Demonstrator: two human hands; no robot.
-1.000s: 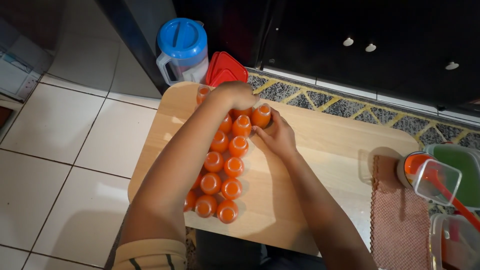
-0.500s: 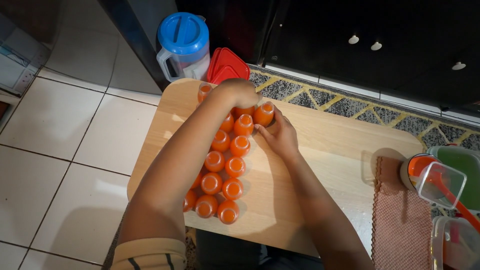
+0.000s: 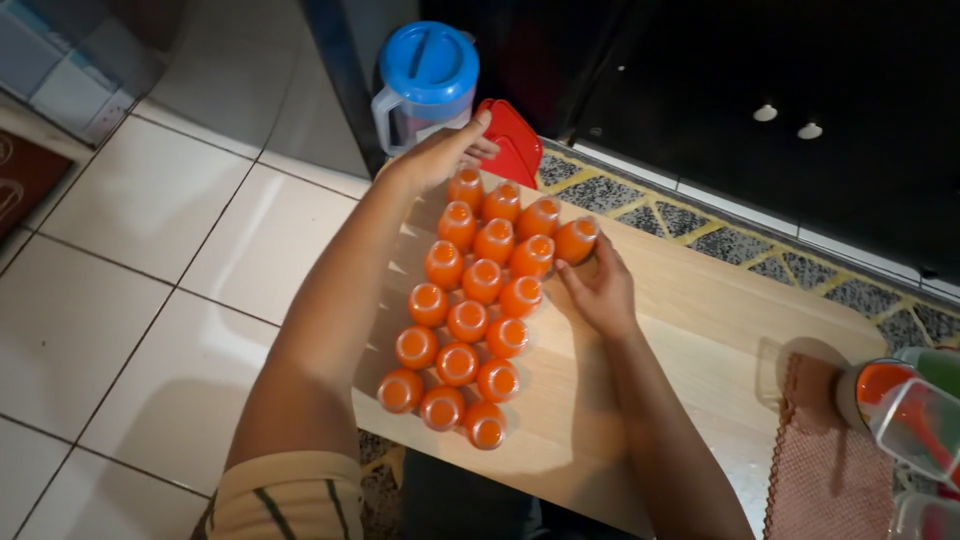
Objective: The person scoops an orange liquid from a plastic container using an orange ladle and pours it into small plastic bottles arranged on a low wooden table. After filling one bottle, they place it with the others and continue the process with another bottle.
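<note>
Small orange bottles (image 3: 467, 322) with orange caps sit upright in three tight rows on the wooden table (image 3: 700, 330), centre frame. The block's long axis runs lower left to upper right. Your right hand (image 3: 597, 287) curls half open around the end bottle (image 3: 577, 240), fingertips touching it. Your left hand (image 3: 440, 155) lies loosely open at the block's top end, gripping nothing, by the red lid (image 3: 515, 140) and blue-lidded jug (image 3: 428, 80).

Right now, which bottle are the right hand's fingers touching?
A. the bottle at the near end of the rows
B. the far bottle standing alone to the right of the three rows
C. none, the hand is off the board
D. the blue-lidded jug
B: the right hand has its fingers against the lone orange bottle at the far right of the rows, on the wooden board.
</note>
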